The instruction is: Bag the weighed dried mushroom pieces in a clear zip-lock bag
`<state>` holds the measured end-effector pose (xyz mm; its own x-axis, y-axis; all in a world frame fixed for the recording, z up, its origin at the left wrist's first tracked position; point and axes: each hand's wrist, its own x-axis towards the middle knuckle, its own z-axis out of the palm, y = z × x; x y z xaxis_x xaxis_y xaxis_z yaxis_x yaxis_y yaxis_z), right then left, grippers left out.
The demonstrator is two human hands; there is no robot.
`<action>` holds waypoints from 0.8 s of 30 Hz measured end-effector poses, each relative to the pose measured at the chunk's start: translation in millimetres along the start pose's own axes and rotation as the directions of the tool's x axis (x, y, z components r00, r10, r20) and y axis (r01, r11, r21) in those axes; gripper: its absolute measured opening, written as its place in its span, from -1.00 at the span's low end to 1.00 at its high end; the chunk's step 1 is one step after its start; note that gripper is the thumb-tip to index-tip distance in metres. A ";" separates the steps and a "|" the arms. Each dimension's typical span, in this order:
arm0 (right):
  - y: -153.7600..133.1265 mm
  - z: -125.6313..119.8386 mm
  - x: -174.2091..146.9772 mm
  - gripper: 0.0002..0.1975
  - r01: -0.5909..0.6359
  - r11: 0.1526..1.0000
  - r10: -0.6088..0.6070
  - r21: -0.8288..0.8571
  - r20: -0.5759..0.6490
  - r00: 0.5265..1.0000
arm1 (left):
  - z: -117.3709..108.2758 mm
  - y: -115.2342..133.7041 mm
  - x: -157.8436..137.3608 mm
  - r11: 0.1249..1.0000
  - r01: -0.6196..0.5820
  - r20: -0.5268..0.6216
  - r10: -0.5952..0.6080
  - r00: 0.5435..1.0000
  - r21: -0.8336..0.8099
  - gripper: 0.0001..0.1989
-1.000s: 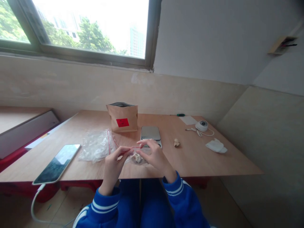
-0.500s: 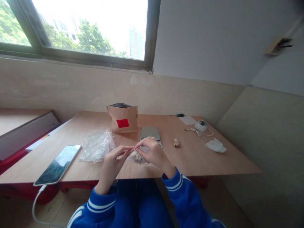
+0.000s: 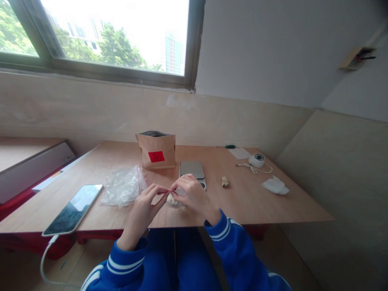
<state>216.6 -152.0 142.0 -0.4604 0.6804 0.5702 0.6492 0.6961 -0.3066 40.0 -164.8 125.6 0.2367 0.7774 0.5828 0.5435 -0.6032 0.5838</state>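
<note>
Pinching crinkly clear pouch point(image 3: 175, 200): left hand point(image 3: 145, 206), right hand point(image 3: 191, 195).

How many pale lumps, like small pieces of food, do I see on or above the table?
2. One pale lump lies loose on the table, right of the scale. Another lump sits inside the small clear bag pinched by the left hand and right hand. The brown bag may hide more.

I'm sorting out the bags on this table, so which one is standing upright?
The brown paper bag with the red label, standing open-topped behind the hands. The clear plastic bags lie crumpled flat, and a small one is pinched in both hands' fingers.
</note>
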 end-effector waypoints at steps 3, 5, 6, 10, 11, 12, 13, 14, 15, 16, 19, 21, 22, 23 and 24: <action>1.1 2.3 -2.0 -0.96 -0.037 0.998 0.037 0.059 -0.005 0.999 | 1.8 1.2 -1.2 1.000 0.014 -0.056 -0.015 0.998 -0.008 -0.83; 2.8 3.6 -4.3 -0.94 -0.082 0.987 0.083 0.138 -0.002 0.997 | 1.9 2.0 -1.9 1.000 0.020 -0.086 -0.022 0.996 -0.021 -0.82; 3.7 4.0 -5.4 -0.92 -0.105 0.978 0.107 0.177 0.001 0.994 | 1.7 2.1 -2.3 0.999 0.022 -0.086 -0.025 0.996 -0.030 -0.82; 6.5 3.4 -7.2 -0.91 -0.152 0.953 0.155 0.261 0.008 0.988 | 0.6 0.0 -3.4 0.997 0.038 -0.063 -0.042 0.997 -0.060 -0.80; 6.9 2.9 -6.9 -0.92 -0.151 0.951 0.154 0.269 0.009 0.988 | 0.4 -0.9 -3.5 0.997 0.042 -0.064 -0.046 0.997 -0.060 -0.80; 7.3 2.5 -6.3 -0.93 -0.148 0.951 0.151 0.273 0.012 0.989 | 0.4 -1.9 -3.5 0.997 0.044 -0.062 -0.047 0.997 -0.057 -0.80; 7.7 2.1 -5.7 -0.93 -0.145 0.951 0.146 0.274 0.016 0.989 | 0.4 -2.8 -3.4 0.998 0.042 -0.055 -0.045 0.997 -0.052 -0.80; 8.1 1.9 -5.0 -0.93 -0.141 0.952 0.142 0.270 0.019 0.990 | 0.5 -3.5 -3.2 0.998 0.038 -0.044 -0.040 0.998 -0.046 -0.81; 8.4 1.7 -4.4 -0.93 -0.138 0.955 0.137 0.261 0.021 0.990 | 0.6 -4.0 -2.8 0.999 0.033 -0.032 -0.035 0.999 -0.042 -0.81; 8.7 1.7 -3.9 -0.94 -0.132 0.959 0.130 0.250 0.023 0.991 | 0.6 -4.3 -2.5 0.999 0.028 -0.022 -0.029 0.999 -0.038 -0.81; 8.9 2.5 -2.9 -0.95 -0.104 0.975 0.101 0.196 0.022 0.995 | 0.6 -3.3 -1.4 0.999 0.018 -0.005 -0.018 1.000 -0.032 -0.82; 8.1 3.5 -2.5 -0.94 -0.075 0.986 0.075 0.146 0.009 0.997 | 0.5 -1.4 -0.9 1.000 0.015 0.000 -0.015 1.000 -0.025 -0.83; 7.5 4.1 -2.5 -0.94 -0.057 0.991 0.058 0.120 0.001 0.998 | 0.6 -0.3 -0.7 1.000 0.015 0.001 -0.015 1.000 -0.019 -0.83; 6.8 4.9 -2.5 -0.94 -0.040 0.995 0.040 0.095 -0.005 0.999 | 0.7 0.8 -0.5 1.000 0.015 -0.001 -0.015 1.000 -0.012 -0.83; 6.1 5.9 -2.8 -0.93 -0.026 0.997 0.027 0.074 -0.013 1.000 | 0.9 1.9 -0.4 1.000 0.018 -0.009 -0.018 1.000 -0.007 -0.82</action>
<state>218.3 -148.3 134.1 -0.4351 0.6959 0.5714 0.6144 0.6934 -0.3766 41.6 -166.2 126.0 0.2197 0.7867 0.5769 0.5424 -0.5901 0.5980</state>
